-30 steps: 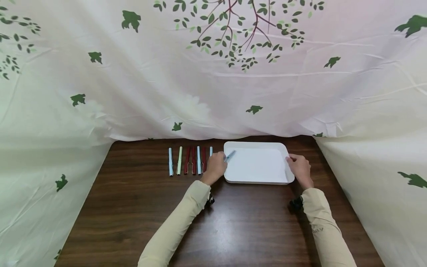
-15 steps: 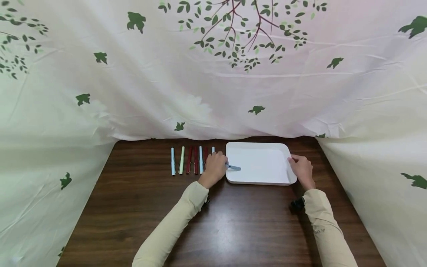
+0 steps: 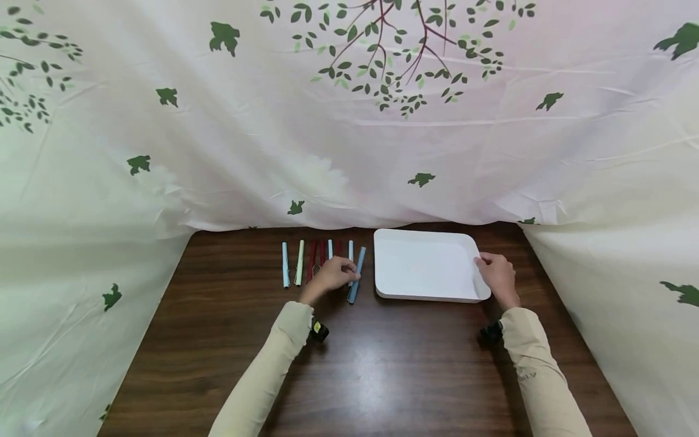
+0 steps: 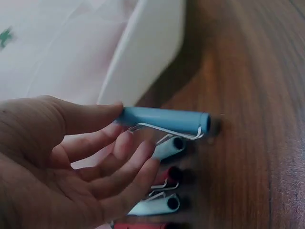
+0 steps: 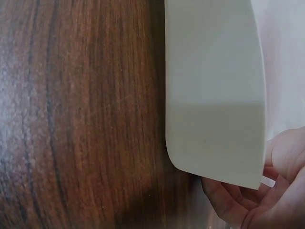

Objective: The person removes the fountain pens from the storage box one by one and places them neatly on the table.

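My left hand pinches a dusty-blue pen between thumb and index finger, between the pen row and the tray. In the left wrist view, the cap end of this blue pen, with its wire clip, points away from the thumb; the other fingers are loosely bent. My right hand grips the right edge of a white rectangular tray. From the right wrist, fingers of the right hand show under and behind the corner of the tray wall. The inside of the tray is bare.
Left of the held pen lies a row of several pens: a light blue pen at the far left, a pale green pen, then dark red and light blue ones. They rest on a dark wooden table, with a printed curtain behind.
My left hand has drawn back leftward from the tray. The blue pen swung from over the tray to lie roughly parallel with the row. My right hand and the tray have shifted slightly right.
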Motion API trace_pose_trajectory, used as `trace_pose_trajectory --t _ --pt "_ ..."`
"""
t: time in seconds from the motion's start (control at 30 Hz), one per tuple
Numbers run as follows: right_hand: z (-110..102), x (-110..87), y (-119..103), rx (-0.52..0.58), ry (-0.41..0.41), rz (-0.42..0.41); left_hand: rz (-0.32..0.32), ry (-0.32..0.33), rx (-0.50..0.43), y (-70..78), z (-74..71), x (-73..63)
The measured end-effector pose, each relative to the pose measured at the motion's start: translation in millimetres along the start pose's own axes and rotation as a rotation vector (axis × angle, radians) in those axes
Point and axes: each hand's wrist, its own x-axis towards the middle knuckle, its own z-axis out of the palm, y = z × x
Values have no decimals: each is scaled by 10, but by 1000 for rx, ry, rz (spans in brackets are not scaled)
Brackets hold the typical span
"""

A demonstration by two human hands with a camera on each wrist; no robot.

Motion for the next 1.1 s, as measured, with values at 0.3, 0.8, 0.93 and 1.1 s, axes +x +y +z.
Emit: trace_pose_trajectory --t 0.3,0.8,0.93,1.1 --pt "-16 -4 -14 -18 -20 -7 -53 -99 -561 -249 -317 -40" --pt "20 -29 -59 -20 -31 15 -184 80 -567 -634 -767 -335" --pt "24 -32 -64 -17 -22 15 -212 175 -485 -760 -901 -423" --pt "-5 -18 -45 -17 8 -6 -221 254 -415 -871 -978 -496"
